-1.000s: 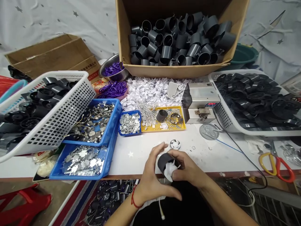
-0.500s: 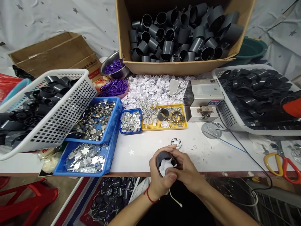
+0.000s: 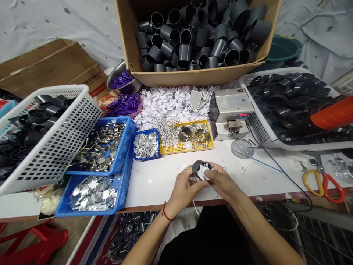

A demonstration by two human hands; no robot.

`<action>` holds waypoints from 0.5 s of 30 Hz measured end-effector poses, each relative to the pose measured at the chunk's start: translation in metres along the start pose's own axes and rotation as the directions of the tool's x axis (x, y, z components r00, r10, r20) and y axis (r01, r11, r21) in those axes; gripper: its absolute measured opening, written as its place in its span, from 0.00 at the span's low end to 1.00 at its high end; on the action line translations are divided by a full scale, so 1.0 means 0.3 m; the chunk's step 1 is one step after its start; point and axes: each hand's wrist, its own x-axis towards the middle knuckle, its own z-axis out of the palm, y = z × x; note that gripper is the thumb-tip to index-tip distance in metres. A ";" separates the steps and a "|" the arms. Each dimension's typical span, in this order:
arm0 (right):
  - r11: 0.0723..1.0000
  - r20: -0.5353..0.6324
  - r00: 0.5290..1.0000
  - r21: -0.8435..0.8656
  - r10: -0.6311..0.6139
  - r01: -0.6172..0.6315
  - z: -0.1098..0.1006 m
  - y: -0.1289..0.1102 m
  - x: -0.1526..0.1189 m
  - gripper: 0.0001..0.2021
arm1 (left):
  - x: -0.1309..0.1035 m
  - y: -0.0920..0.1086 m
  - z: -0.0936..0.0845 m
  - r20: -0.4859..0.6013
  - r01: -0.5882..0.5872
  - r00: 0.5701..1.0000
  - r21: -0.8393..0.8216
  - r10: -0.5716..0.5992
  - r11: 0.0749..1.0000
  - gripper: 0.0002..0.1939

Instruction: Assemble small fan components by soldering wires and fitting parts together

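While clasping a dark cup (image 3: pixel 195 167) just below frame centre between half-closed left hand (image 3: pixel 182 187) and curled right hand (image 3: pixel 224 181), thumbed its white fan (image 3: pixel 202 171); had it partly inside, seemingly with full seating left.

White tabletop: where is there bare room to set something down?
Bare: between the lower blue tray and left hand; also between the right hand, clear dish and front edge. Crowded: the back, with yellow tray, metal machine, white pieces.

Single head-worn view, facing forward and down, white workbench (image 3: pixel 162 191) close below, starred backdrop (image 3: pixel 91 18) beyond
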 end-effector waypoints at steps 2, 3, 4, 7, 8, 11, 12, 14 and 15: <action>0.999 -0.018 0.999 -0.021 0.029 -0.030 -0.003 0.001 -0.004 0.23 | -0.011 0.002 -0.018 -0.040 0.070 0.997 0.059 -0.068 0.996 0.17; 0.999 -0.053 0.998 -0.033 0.039 -0.041 -0.001 0.003 -0.005 0.24 | -0.018 0.001 -0.025 -0.051 0.106 0.993 0.056 -0.103 0.993 0.16; 0.998 -0.086 0.995 -0.047 0.044 -0.048 0.001 0.006 -0.006 0.25 | -0.025 -0.001 -0.031 -0.057 0.137 0.989 0.029 -0.135 0.990 0.16; 0.990 -0.108 0.994 -0.139 0.010 -0.025 0.009 0.009 -0.005 0.25 | -0.035 -0.012 -0.046 -0.057 0.219 0.972 -0.111 -0.226 0.969 0.16; 0.980 -0.084 0.996 -0.201 -0.006 -0.011 0.011 0.008 -0.005 0.25 | -0.036 -0.015 -0.048 -0.053 0.240 0.966 -0.162 -0.252 0.957 0.16; 0.874 -0.048 0.991 -0.478 -0.126 0.088 0.014 0.001 -0.007 0.28 | -0.039 -0.013 -0.043 -0.053 0.257 0.958 -0.272 -0.281 0.927 0.17; 0.821 -0.049 0.983 -0.558 -0.176 0.119 0.013 -0.002 -0.009 0.30 | -0.042 -0.009 -0.037 -0.060 0.242 0.961 -0.294 -0.270 0.925 0.17; 0.764 -0.056 0.969 -0.626 -0.241 0.154 0.008 -0.009 -0.012 0.33 | -0.054 0.005 -0.025 -0.056 0.206 0.970 -0.324 -0.236 0.923 0.17; 0.773 -0.059 0.969 -0.615 -0.239 0.153 0.003 -0.013 -0.014 0.33 | -0.061 0.012 -0.021 -0.040 0.192 0.975 -0.331 -0.217 0.924 0.17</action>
